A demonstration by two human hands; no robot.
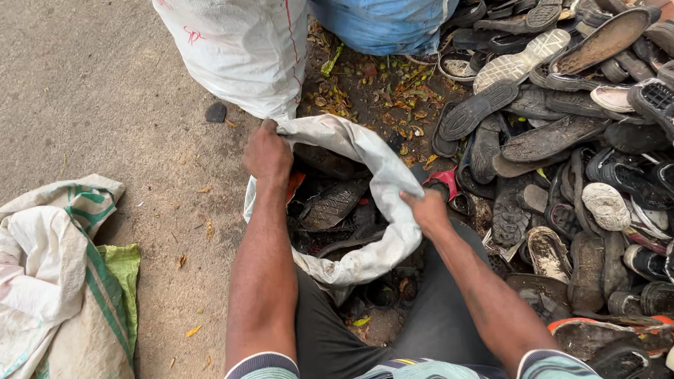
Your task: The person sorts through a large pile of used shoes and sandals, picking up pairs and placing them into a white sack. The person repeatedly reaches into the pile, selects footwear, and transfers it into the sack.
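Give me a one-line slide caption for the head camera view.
Both hands, left and right, grip the rim of a white sack holding old shoe soles, beside a pile of soles.

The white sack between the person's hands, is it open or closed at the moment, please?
Open. The left hand and right hand grip the white sack by its rolled-down rim, exposing dark shoe soles inside.

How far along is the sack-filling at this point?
Done: some worn soles already lie inside the white sack. In hand: the left hand and right hand each grip the sack's rim, holding its mouth open. Left: a large pile of soles lies on the ground beside it, outside the sack.
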